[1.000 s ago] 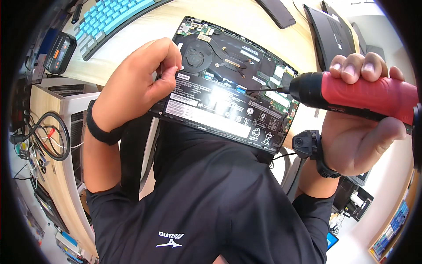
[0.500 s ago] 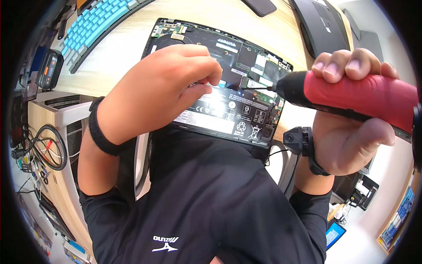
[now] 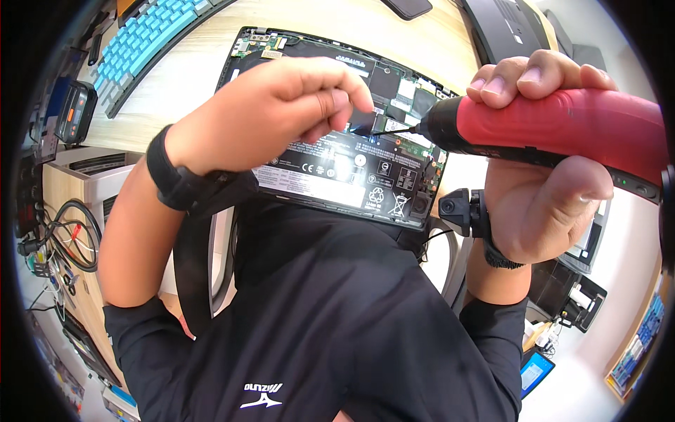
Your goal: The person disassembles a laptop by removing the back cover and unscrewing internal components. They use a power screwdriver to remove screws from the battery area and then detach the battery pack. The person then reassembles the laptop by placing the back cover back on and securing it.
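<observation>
An opened laptop lies bottom-up on the wooden desk, its battery and circuit boards exposed. My right hand grips a red and black electric screwdriver held level, its thin bit pointing left. My left hand hovers over the laptop with thumb and forefinger pinched together right at the bit's tip; whether something small sits between them I cannot tell. Both wrists wear black bands.
A keyboard with blue keys lies at the far left of the desk. A small black device sits beside it. Cables hang by a wooden cabinet at left. Another dark laptop lies at the top right.
My left hand has moved from the laptop's left edge across to the screwdriver's bit tip and pinched there. The screwdriver has come closer and higher in view.
</observation>
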Tool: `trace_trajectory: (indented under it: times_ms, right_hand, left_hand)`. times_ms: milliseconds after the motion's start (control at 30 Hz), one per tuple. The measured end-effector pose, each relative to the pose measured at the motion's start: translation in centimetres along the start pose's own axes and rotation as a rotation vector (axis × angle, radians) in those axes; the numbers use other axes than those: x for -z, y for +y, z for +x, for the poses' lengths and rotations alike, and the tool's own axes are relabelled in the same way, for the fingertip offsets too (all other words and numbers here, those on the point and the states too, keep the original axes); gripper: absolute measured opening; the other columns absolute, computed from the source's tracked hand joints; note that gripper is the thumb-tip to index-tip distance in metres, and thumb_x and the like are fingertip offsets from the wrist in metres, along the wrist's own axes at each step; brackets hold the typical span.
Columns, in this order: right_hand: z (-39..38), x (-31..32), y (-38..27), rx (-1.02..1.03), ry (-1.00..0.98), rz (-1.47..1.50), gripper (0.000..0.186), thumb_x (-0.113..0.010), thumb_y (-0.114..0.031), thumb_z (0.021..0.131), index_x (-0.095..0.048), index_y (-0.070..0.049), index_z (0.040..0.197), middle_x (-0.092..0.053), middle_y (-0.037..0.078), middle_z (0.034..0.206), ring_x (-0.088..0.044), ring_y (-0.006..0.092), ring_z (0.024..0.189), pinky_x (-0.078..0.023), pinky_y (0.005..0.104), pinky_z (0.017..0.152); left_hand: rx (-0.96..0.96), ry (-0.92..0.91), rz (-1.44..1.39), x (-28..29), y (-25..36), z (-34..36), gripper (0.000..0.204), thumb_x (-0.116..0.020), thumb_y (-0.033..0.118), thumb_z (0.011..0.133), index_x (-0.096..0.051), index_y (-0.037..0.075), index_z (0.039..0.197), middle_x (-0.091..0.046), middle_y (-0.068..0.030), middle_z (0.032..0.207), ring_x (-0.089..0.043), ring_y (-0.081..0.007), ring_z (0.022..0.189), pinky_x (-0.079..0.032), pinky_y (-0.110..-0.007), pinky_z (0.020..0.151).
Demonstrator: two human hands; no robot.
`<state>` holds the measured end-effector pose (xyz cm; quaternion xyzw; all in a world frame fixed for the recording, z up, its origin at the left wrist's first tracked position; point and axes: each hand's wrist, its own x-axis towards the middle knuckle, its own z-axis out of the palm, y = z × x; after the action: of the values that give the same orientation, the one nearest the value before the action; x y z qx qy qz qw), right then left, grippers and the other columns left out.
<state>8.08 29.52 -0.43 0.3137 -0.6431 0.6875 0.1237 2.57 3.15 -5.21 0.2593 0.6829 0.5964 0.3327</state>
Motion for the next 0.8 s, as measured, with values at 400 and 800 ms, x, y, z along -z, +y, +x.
trace_trajectory:
  times_ms: [400, 800]
  right_hand:
    - [0.7, -2.3, -0.7, -0.038, 0.050, -0.156, 0.077, -0.065, -0.061, 0.097, -0.044, -0.008, 0.149, -0.058, 0.014, 0.118, -0.062, 0.0280, 0.103, -0.050, 0.0471, 0.096]
    - [0.8, -3.8, -2.0, -0.157, 0.124, -0.222, 0.076, -0.069, -0.059, 0.096, -0.046, -0.004, 0.144, -0.058, 0.015, 0.115, -0.063, 0.0285, 0.101, -0.052, 0.0461, 0.094]
  left_hand:
    - [0.185, 0.054, -0.110, 0.3, 1.7, 1.4, 0.031, -0.048, 0.026, 0.109, -0.067, 0.004, 0.099, -0.054, 0.0041, 0.072, -0.044, -0.0049, 0.061, -0.038, -0.022, 0.058]
    - [-0.117, 0.158, 0.525, 3.7, 1.8, 1.2, 0.025, -0.059, 0.025, 0.105, -0.066, 0.004, 0.095, -0.052, 0.0010, 0.070, -0.046, -0.0104, 0.065, -0.039, -0.028, 0.061]
